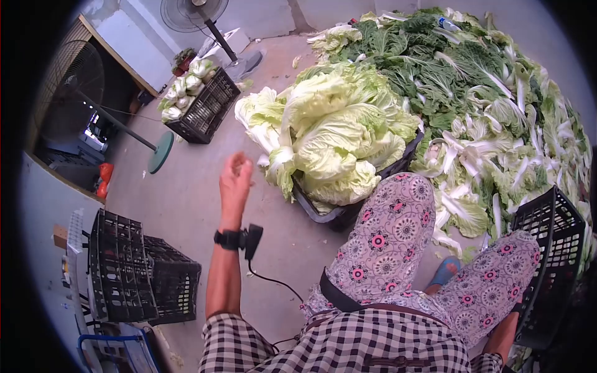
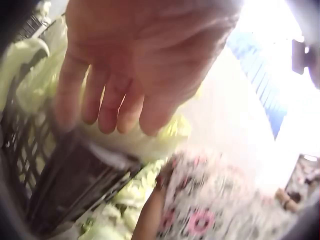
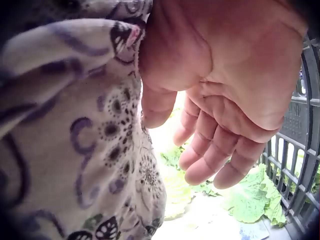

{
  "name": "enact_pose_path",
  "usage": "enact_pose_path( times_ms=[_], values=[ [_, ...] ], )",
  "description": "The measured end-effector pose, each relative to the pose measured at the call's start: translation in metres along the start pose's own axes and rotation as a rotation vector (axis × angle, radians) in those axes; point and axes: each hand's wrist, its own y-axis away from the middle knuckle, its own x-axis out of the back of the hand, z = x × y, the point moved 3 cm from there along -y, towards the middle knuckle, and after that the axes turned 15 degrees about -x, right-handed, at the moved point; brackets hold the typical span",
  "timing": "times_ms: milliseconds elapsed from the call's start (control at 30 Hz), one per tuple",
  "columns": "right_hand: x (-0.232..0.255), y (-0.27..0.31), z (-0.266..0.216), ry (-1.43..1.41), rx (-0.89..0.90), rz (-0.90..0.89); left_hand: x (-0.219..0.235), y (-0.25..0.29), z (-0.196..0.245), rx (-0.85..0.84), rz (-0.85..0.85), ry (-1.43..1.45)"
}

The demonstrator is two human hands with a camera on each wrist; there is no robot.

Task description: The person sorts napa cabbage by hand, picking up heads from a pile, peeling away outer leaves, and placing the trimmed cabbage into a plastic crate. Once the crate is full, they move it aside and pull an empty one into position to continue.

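Note:
My left hand [image 1: 236, 180] is held up over the floor, left of a black crate [image 1: 329, 219] heaped with pale Chinese cabbage [image 1: 342, 137]. In the left wrist view the fingers of the left hand [image 2: 145, 65] hang loosely, with cabbage leaves and the crate's corner behind them. My right hand [image 3: 225, 90] hangs beside the patterned trouser leg [image 3: 100, 140], fingers relaxed and holding nothing. A second black crate [image 3: 300, 125] stands close by it. From the head, the right hand is hidden behind the thigh and only part of the arm shows.
A large pile of cabbage leaves [image 1: 460, 93] covers the floor at the right. Stacked black crates [image 1: 124, 267] stand at the left. Farther back are a crate of trimmed cabbages [image 1: 199, 109] and two standing fans, one on a green base [image 1: 160, 152]. A cable [image 1: 277, 280] trails from the left wrist.

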Motion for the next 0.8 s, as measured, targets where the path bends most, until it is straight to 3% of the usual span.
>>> enact_pose_path(
  times_ms=[67, 167, 233, 267, 400, 500, 567, 600, 633, 700, 733, 767, 800],
  values=[
    [0.001, 0.0, 0.002, -0.008, 0.005, 0.004, -0.002, -0.038, -0.028, -0.052, -0.013, -0.156],
    [0.003, 0.0, 0.003, -0.015, 0.014, 0.007, -0.049, -0.071, -0.017, 0.061, -0.119, 0.032],
    [0.002, 0.0, 0.001, -0.014, 0.023, 0.017, -0.074, -0.098, -0.058, 0.018, -0.215, -0.573],
    [0.002, 0.0, -0.001, -0.014, 0.032, 0.018, -0.084, -0.103, -0.072, -0.048, -0.165, -0.587],
    [0.0, -0.009, -0.017, 0.002, 0.083, 0.023, -0.071, -0.131, -0.112, -0.03, -0.008, -0.195],
    [-0.003, -0.017, -0.043, 0.024, 0.148, 0.009, -0.053, -0.118, -0.127, 0.062, 0.173, 0.306],
    [-0.007, -0.023, -0.059, 0.041, 0.196, -0.007, -0.029, -0.111, -0.128, 0.301, 0.283, 0.569],
    [-0.01, -0.025, -0.068, 0.051, 0.22, -0.013, -0.011, -0.106, -0.126, 0.337, 0.247, 0.738],
    [-0.012, -0.028, -0.078, 0.067, 0.249, -0.025, 0.004, -0.112, -0.128, 0.518, 0.227, 0.746],
    [-0.022, -0.031, -0.102, 0.117, 0.319, -0.051, 0.022, -0.1, -0.08, 0.481, 0.379, 1.036],
    [-0.027, -0.032, -0.116, 0.146, 0.357, -0.068, 0.037, -0.102, -0.088, 0.429, 0.414, 1.141],
    [-0.034, -0.031, -0.129, 0.187, 0.4, -0.081, 0.034, -0.09, -0.041, 0.467, 0.473, 1.146],
    [-0.039, -0.029, -0.143, 0.239, 0.446, -0.089, 0.037, -0.088, -0.035, 0.428, 0.427, 1.178]
  ],
)
